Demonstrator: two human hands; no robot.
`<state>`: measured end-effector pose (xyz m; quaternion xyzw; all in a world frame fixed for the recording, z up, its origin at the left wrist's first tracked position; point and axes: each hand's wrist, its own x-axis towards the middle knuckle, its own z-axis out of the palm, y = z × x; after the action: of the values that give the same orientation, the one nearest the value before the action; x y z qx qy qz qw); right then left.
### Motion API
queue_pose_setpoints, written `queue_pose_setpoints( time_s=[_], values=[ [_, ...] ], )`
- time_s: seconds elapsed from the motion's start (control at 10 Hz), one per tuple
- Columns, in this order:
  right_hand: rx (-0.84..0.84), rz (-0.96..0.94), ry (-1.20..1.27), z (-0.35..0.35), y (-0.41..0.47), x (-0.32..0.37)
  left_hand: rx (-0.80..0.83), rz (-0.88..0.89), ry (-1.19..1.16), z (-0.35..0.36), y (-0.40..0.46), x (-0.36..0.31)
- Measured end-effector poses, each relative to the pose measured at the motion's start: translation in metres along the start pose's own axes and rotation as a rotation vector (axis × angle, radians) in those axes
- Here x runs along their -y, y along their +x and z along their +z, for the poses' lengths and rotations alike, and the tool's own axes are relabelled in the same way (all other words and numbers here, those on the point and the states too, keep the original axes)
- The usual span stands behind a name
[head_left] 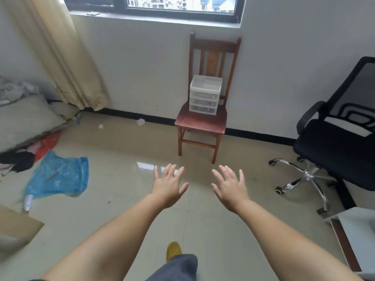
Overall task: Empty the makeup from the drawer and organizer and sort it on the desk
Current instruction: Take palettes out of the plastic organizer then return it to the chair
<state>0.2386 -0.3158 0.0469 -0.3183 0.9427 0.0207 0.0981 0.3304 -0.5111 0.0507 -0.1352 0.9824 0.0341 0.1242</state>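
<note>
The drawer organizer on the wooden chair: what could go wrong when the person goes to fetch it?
The drawer organizer stands on the wooden chair, far beyond both open hands, left and right. If it is tilted while carried, its drawers might slide out. The blue plastic bag on the glossy floor could be slippery underfoot. The office chair's wheeled base beside the path is a possible trip point.

Soft window daylight, warped edges
</note>
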Motion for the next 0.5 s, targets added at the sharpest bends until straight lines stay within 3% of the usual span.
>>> queue_pose_setpoints(
  time_s=[0.2,0.5],
  values=[
    [0.002,0.079,0.056,-0.039,0.124,-0.012,-0.003,0.032,0.013,-0.049,0.134,0.041],
    [0.091,0.133,0.061,-0.039,0.304,-0.076,-0.006,0.038,-0.013,-0.083,0.328,0.064]
  ],
)
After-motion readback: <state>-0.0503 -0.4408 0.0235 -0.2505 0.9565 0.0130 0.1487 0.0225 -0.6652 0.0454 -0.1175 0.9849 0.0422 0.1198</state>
